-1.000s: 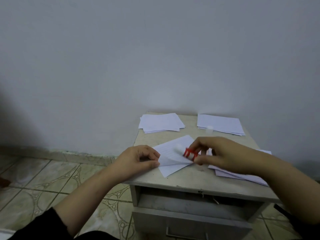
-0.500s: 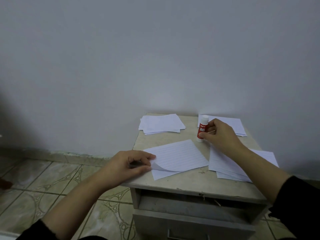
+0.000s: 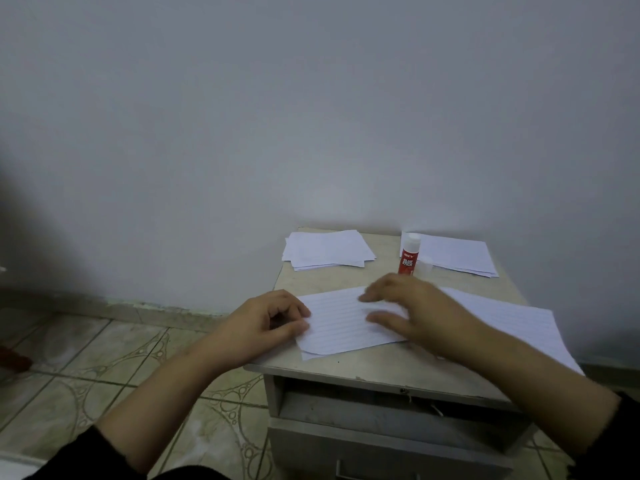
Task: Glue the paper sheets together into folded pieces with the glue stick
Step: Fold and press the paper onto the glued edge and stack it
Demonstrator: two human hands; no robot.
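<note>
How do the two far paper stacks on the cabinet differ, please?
The left stack is fanned, with edges askew and nothing beside it; the right stack lies squarer, with the upright glue stick and its cap at its near left corner. Both are white sheets lying flat by the wall.

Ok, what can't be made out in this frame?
- Head view: right hand is motion-blurred, so its contact with the lined sheet is unclear.
- Left hand hides that sheet's left edge.
- Right forearm covers part of the near-right paper stack.
- Drawer is cut off by the bottom edge.
</note>
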